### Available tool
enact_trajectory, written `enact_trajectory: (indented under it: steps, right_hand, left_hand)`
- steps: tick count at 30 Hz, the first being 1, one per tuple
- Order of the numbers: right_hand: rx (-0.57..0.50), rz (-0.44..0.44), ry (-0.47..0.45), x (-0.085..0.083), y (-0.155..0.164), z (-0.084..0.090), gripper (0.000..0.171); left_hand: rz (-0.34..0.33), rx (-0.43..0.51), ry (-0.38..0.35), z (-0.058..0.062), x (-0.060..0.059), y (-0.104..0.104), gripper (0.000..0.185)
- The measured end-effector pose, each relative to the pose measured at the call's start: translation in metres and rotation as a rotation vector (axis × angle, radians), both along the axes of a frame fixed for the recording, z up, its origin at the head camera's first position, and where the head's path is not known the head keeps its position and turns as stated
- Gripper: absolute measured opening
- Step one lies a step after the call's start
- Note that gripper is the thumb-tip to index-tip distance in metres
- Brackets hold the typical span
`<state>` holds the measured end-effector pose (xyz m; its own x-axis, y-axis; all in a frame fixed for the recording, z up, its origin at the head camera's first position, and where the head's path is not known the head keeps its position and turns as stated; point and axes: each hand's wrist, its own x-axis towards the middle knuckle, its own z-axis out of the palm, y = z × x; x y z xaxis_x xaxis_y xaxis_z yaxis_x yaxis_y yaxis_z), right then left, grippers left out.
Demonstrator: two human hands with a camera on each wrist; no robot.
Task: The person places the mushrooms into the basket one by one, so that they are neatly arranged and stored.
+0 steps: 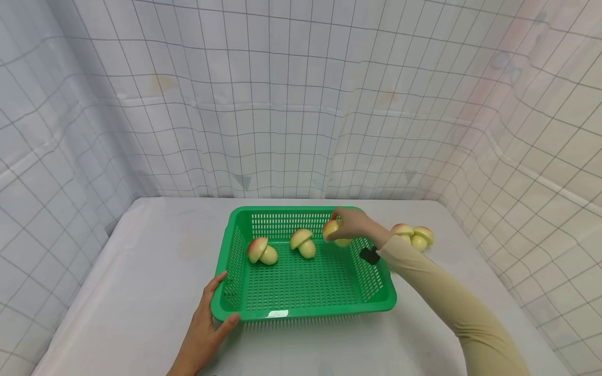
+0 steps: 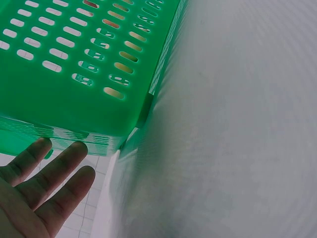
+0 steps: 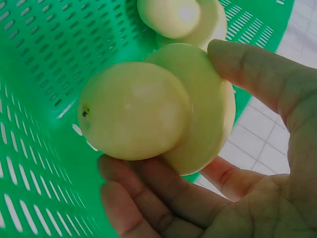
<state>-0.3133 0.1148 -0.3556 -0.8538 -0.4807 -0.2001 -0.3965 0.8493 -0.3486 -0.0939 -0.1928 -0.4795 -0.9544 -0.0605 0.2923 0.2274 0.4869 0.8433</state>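
Note:
A green plastic basket stands on the table. Inside it lie two toy mushrooms with red-tinged yellow caps, one mushroom at the left and another mushroom near the middle. Over the basket's back right part, my right hand holds a third mushroom; thumb and fingers grip its cap, and its rounded stem points away from the palm. My left hand touches the basket's near left corner, its thumb at the front rim. The left wrist view shows this hand's fingers extended beside the perforated wall.
More mushrooms lie on the table right of the basket, partly behind the right forearm. The white cloth-covered table extends on both sides. Grid-patterned white curtains enclose the back and sides.

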Motion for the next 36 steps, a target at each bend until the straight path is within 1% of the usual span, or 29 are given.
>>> enact_trajectory:
  steps: [3, 10, 15, 24, 30, 36]
  right_hand:
    - [0.025, -0.002, -0.013, -0.001, -0.002, -0.003, 0.057]
    - [0.004, 0.008, -0.083, -0.003, -0.005, -0.007, 0.058]
    - [0.013, 0.001, -0.108, -0.004, -0.006, -0.011, 0.058]
    - [0.037, -0.014, -0.102, -0.007, -0.006, -0.017, 0.061]
    - [0.024, -0.028, -0.098, -0.007, -0.005, -0.023, 0.059]
    - [0.007, -0.041, -0.096, -0.006, -0.003, -0.026, 0.056]
  left_hand:
    - [0.001, -0.004, -0.001, 0.000, 0.000, 0.000, 0.080]
    - [0.003, -0.002, -0.003, 0.000, 0.000, 0.000, 0.080]
    - [0.001, -0.002, -0.009, 0.000, 0.000, 0.000, 0.080]
    - [-0.001, 0.003, -0.008, 0.000, 0.000, 0.000, 0.080]
    - [-0.001, 0.000, -0.012, 0.001, 0.000, 0.001, 0.080]
    - [0.007, -0.004, -0.023, 0.001, 0.000, 0.001, 0.080]
